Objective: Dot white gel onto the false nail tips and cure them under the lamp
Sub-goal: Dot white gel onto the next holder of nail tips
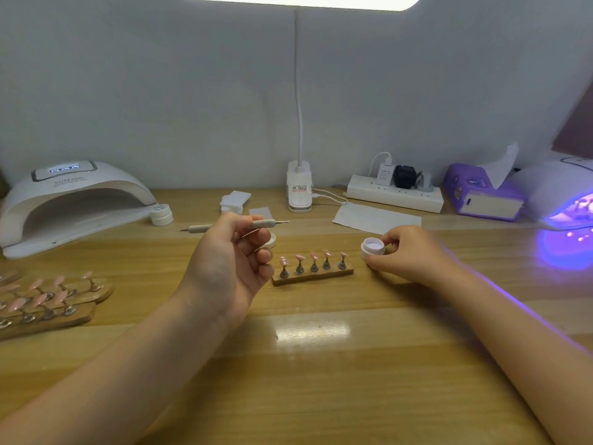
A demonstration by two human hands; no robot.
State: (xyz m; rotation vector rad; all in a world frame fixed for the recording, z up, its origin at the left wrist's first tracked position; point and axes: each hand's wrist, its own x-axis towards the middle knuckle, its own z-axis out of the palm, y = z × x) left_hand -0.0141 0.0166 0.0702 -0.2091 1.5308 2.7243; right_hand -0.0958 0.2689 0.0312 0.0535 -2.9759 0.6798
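Holding a dotting tool level above the worktop, left hand has fingers curled round its grey shaft; right hand pinches an open white gel pot.

Landmark: wooden nail stand.

Risks, largest first:
- Left-hand lamp, well left of and behind stand, shows a lit display but no glow inside; right-hand lamp, far right of stand, glows violet with something already in it. Judgement: stand could go to the occupied one or cure poorly.
- Spare stands, well left of the stand, carry similar pink tips; mix-up possible.
- Pot sits just right of stand, tilted in fingers; a slip could spill gel.
- Pot lid, just behind stand's left end, partly hidden by left hand; easily knocked.

Task thing: five glossy pink nail tips on metal pegs, row upright. Leftmost seems to bear pale marks; too small to confirm.
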